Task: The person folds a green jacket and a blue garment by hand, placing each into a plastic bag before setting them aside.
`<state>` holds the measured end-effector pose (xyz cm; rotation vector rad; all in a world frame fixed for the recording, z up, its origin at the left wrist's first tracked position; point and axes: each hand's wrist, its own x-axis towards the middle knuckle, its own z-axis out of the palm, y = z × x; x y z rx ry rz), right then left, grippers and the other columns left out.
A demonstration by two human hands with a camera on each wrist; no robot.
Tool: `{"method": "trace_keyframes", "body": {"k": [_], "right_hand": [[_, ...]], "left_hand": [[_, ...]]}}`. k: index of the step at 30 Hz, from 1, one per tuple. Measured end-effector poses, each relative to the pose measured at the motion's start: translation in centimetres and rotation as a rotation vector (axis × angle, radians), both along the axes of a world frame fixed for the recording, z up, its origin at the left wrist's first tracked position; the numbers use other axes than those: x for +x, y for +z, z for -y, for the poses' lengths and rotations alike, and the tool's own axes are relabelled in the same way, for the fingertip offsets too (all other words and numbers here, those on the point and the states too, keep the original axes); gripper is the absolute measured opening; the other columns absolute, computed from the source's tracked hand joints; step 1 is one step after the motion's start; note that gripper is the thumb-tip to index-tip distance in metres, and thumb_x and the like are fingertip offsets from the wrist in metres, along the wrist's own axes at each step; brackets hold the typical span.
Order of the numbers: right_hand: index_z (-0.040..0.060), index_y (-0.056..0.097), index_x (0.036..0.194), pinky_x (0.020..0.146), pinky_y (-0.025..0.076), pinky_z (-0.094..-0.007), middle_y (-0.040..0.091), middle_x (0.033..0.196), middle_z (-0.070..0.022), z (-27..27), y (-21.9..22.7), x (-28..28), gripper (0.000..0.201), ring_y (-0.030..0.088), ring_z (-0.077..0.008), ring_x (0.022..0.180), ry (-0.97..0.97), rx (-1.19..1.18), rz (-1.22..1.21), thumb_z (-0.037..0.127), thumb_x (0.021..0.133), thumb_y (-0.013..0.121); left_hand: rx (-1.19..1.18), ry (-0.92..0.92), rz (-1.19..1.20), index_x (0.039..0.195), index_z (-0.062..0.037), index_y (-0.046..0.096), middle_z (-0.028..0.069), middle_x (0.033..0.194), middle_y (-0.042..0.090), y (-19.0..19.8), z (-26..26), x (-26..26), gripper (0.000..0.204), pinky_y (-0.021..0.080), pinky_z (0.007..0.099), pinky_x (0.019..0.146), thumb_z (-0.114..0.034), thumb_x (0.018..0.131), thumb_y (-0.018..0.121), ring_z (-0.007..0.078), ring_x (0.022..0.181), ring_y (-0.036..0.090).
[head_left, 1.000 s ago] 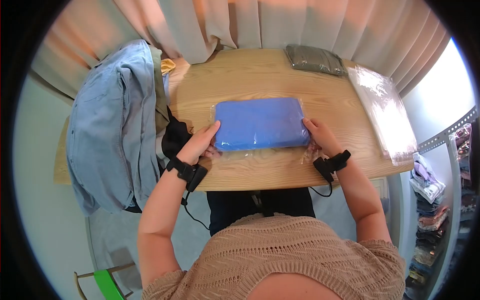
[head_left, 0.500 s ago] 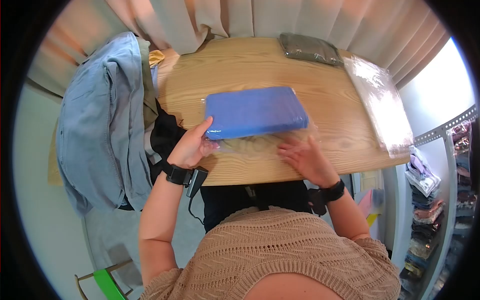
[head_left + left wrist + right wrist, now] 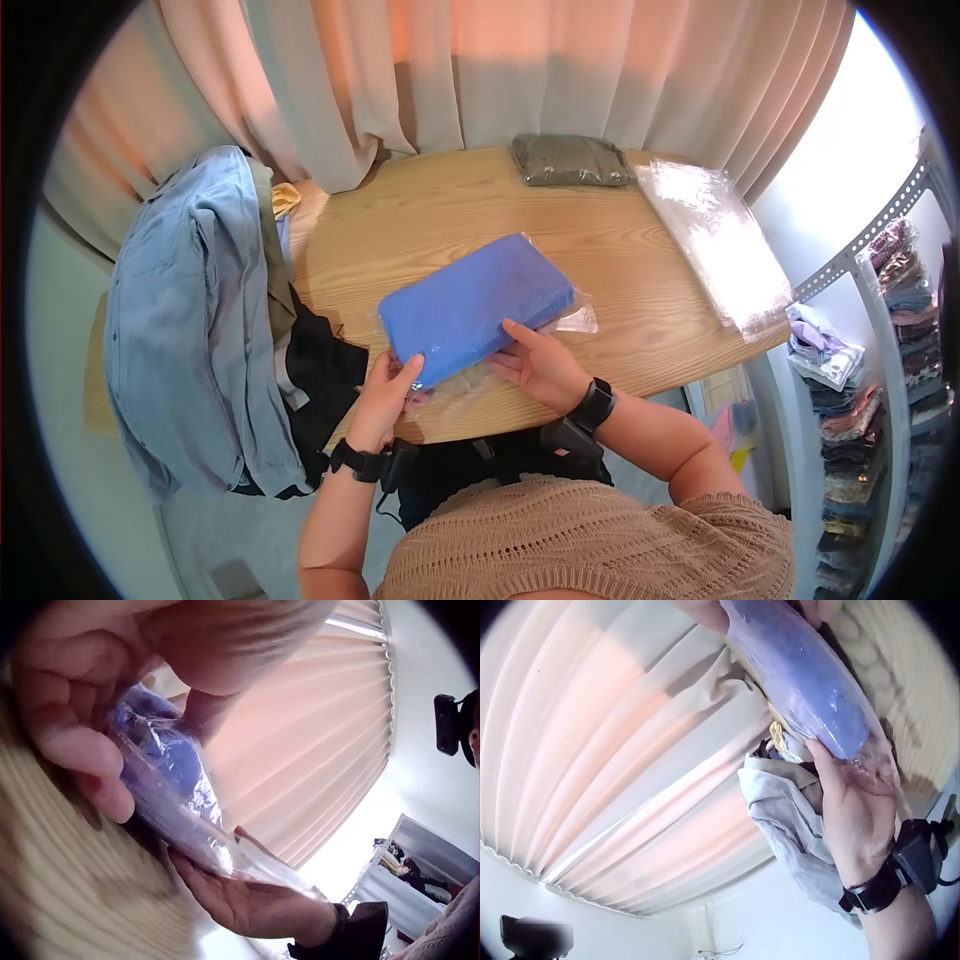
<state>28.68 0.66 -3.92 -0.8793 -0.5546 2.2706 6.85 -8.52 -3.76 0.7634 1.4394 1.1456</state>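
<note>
A blue folded garment in a clear plastic bag (image 3: 475, 310) lies slantwise over the wooden table, its right end farther from the body. At its near left corner the left hand (image 3: 382, 395) pinches the bag, thumb on top and fingers underneath. The right hand (image 3: 545, 370) holds the long near edge, thumb over the blue face, other fingers below. Shiny loose plastic (image 3: 202, 795) runs along the packet's edge between both hands in the left wrist view. In the right wrist view the packet (image 3: 802, 682) shows its blue side through the film.
Shirts and other clothes (image 3: 200, 330) are heaped at the table's left end. A dark green bagged garment (image 3: 570, 160) lies at the back, beside a stack of clear plastic bags (image 3: 715, 240) on the right. Shelves of packed clothes (image 3: 850, 430) stand right of the table; a curtain hangs behind.
The right hand has let go of the packet's right end and taken hold of its near edge. The packet has turned, its right end swinging away; the left hand keeps its corner.
</note>
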Motion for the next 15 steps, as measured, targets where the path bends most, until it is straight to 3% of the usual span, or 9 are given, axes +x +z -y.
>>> {"method": "trace_keyframes", "body": {"k": [5, 8, 10, 11, 14, 15], "right_hand": [[0.0133, 0.041, 0.123, 0.086, 0.046, -0.0346, 0.055, 0.112, -0.0051, -0.7, 1.3, 0.7, 0.038, 0.055, -0.0193, 0.101, -0.124, 0.105, -0.019, 0.015, 0.089, 0.06], [0.0141, 0.042, 0.123, 0.086, 0.046, -0.0344, 0.055, 0.113, -0.0054, -1.8, 2.9, 2.1, 0.037, 0.055, -0.0198, 0.103, -0.201, 0.13, -0.003, 0.014, 0.089, 0.059], [0.0148, 0.043, 0.122, 0.086, 0.047, -0.035, 0.055, 0.112, -0.0048, -3.6, 3.9, 3.6, 0.035, 0.055, -0.0196, 0.103, -0.216, 0.15, 0.015, 0.012, 0.09, 0.057], [0.0134, 0.046, 0.119, 0.087, 0.047, -0.0357, 0.057, 0.11, -0.0051, -4.9, 4.2, 4.4, 0.031, 0.055, -0.0197, 0.103, -0.248, 0.21, 0.022, 0.011, 0.09, 0.057], [0.0096, 0.05, 0.114, 0.088, 0.048, -0.0364, 0.059, 0.108, -0.0065, -9.4, 6.1, 7.0, 0.024, 0.057, -0.0204, 0.102, -0.307, 0.305, -0.007, 0.01, 0.091, 0.055], [0.0072, 0.051, 0.112, 0.089, 0.049, -0.0364, 0.06, 0.108, -0.0075, -11.0, 7.0, 7.6, 0.021, 0.058, -0.021, 0.101, -0.337, 0.323, -0.037, 0.01, 0.091, 0.055]], "left_hand": [[0.029, 0.001, -0.072, 0.111, -0.0016, 0.047, 0.0063, 0.087, 0.059, 0.6, -0.8, 2.5, 0.042, 0.045, 0.0227, 0.055, -0.038, 0.092, 0.055, 0.0136, 0.067, 0.06], [0.001, -0.123, -0.041, 0.118, -0.0022, 0.043, 0.008, 0.093, 0.058, -0.2, -1.3, 2.9, 0.049, 0.047, 0.0239, 0.059, -0.044, 0.094, 0.046, 0.0149, 0.07, 0.061], [0.015, -0.087, 0.097, 0.129, -0.0038, 0.033, 0.01, 0.1, 0.056, 0.2, -1.0, 3.1, 0.056, 0.049, 0.0251, 0.062, -0.048, 0.096, 0.037, 0.0163, 0.077, 0.062], [0.005, -0.138, 0.09, 0.138, -0.0057, 0.022, 0.0124, 0.104, 0.056, -0.5, -1.0, 2.6, 0.057, 0.05, 0.0266, 0.065, -0.046, 0.098, 0.031, 0.0175, 0.083, 0.062], [0.048, -0.146, 0.143, 0.141, -0.0063, 0.018, 0.0138, 0.107, 0.056, -1.0, -0.5, 2.2, 0.056, 0.052, 0.0281, 0.067, -0.043, 0.1, 0.029, 0.0187, 0.083, 0.062], [0.02, -0.143, 0.158, 0.143, -0.007, 0.012, 0.016, 0.11, 0.055, -0.9, -0.5, 2.1, 0.054, 0.052, 0.0289, 0.072, -0.037, 0.101, 0.028, 0.0209, 0.09, 0.062]]}}
